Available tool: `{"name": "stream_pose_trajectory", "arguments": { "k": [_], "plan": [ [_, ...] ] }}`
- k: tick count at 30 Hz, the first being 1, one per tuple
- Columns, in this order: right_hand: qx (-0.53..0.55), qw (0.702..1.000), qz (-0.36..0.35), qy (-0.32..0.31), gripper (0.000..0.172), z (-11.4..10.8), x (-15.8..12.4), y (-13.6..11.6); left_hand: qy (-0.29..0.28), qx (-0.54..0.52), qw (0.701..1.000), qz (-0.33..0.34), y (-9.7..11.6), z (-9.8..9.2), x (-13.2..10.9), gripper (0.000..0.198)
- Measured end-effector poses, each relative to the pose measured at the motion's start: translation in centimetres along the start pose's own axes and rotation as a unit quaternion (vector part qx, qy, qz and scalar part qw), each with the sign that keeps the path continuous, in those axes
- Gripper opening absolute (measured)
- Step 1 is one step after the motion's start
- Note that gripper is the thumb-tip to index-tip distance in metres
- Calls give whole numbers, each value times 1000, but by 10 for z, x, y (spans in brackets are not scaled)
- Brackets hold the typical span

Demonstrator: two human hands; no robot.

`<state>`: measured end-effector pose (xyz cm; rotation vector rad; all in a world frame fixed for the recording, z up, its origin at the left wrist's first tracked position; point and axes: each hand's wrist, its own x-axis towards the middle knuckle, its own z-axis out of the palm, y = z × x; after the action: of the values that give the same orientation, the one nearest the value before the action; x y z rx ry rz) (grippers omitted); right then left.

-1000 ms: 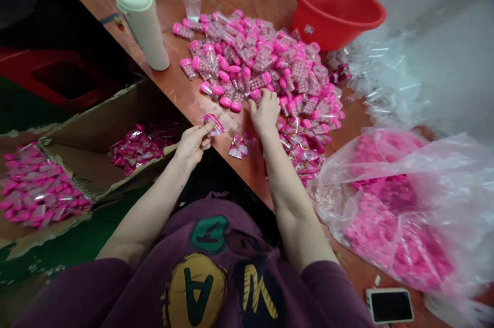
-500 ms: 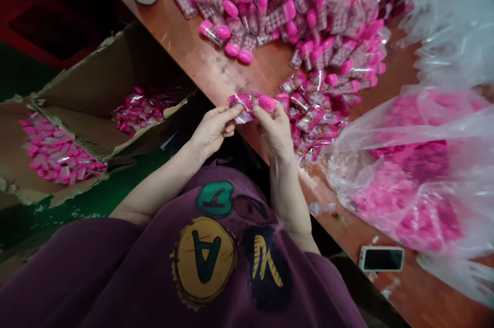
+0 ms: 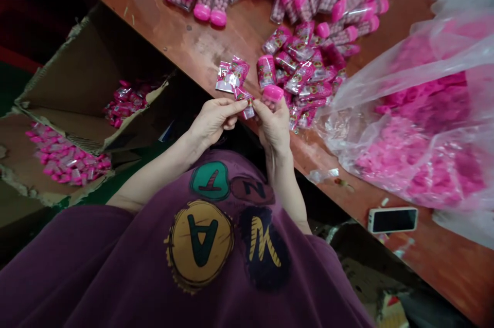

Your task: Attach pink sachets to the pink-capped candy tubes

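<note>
My left hand (image 3: 216, 120) pinches a small shiny pink printed sleeve (image 3: 244, 101) by its edge. The thumb of my right hand (image 3: 276, 125) presses on the sleeve's other side. Closed in the right hand's fingers is a small clear candy bottle with a pink cap (image 3: 272, 93), its lower part hidden. Just beyond the fingers, flat pink printed sleeves (image 3: 226, 76) lie near the table edge. A pile of bottles in printed sleeves (image 3: 303, 73) sits to the right of my right hand.
Unsleeved pink-capped bottles (image 3: 216, 6) heap at the back of the table (image 3: 185, 42). A clear bag of pink pieces (image 3: 428, 158) and a phone (image 3: 392, 219) are at the right. An open cardboard box (image 3: 65, 78) at the left holds pink packed items.
The view has shifted, so the table's contents sit higher. Flat sleeves now lie apart on the table beyond my hands, while a single one shows between my fingers. The bottle stays in my right hand.
</note>
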<state>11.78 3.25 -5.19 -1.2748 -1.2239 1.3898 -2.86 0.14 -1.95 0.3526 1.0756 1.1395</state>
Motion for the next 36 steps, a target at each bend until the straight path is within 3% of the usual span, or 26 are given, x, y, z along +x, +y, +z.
{"name": "stream_pose_trajectory", "arguments": {
  "k": [6, 13, 21, 27, 32, 36],
  "plan": [
    [22, 999, 20, -25, 46, -14, -2, -3, -6, 39, 999, -29, 1, 7, -3, 35],
    [161, 986, 38, -30, 36, -24, -26, -19, 26, -42, 999, 9, -4, 7, -3, 41],
    [134, 991, 0, -2, 28, -8, -57, -3, 53, -44, 998, 1, -12, 11, -2, 39],
    [164, 985, 59, -14, 38, -4, -60, -7, 37, -52, 998, 0, -15, 11, -3, 43],
    [233, 958, 136, -102, 36, -8, -60, -15, 31, -46, 998, -18, -14, 9, -1, 47],
    [178, 980, 81, -45, 44, -6, -58, -6, 35, -45, 998, -28, -10, 9, -1, 45]
  ]
}}
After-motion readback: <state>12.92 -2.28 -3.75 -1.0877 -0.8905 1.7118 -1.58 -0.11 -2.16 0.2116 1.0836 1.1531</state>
